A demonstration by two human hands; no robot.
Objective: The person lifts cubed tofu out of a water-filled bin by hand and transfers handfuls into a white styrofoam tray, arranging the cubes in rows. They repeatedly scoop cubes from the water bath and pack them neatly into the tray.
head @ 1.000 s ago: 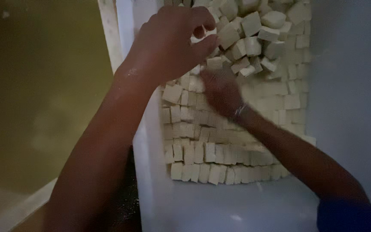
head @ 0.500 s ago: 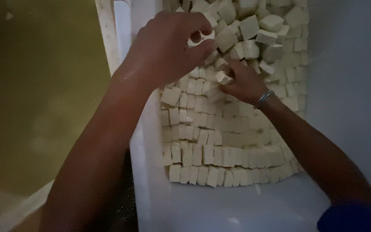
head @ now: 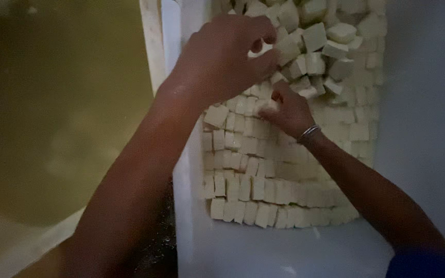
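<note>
A vat of murky yellowish liquid (head: 52,118) fills the left of the frame, bounded by a pale rim (head: 153,46) running down from the top. Right of it lies a white tray (head: 263,252) packed with pale cubes (head: 263,190): tidy rows in the lower middle, a loose heap (head: 330,36) at the upper right.

The left hand (head: 222,56), reaching in from the lower left, sits at upper centre with its fingers curled nearly closed around one white cube (head: 260,49), which peeks out between thumb and forefinger. The right hand (head: 287,110), a thin metal bangle (head: 309,133) at its wrist, comes in from the lower right and rests at the middle of the frame, fingertips pinched on a cube (head: 268,105) at the edge where the neat rows meet the heap (whether it is lifted clear or merely pressed in place cannot be told).

The work appears to be setting cubes into rows. Doing it well would seem to call for a light pinch, since the pieces look soft and likely to crumble, and for seating each cube flush against its neighbours without nudging the rows already laid. Feeding from the heap with one hand while the other places looks the sensible rhythm.
</note>
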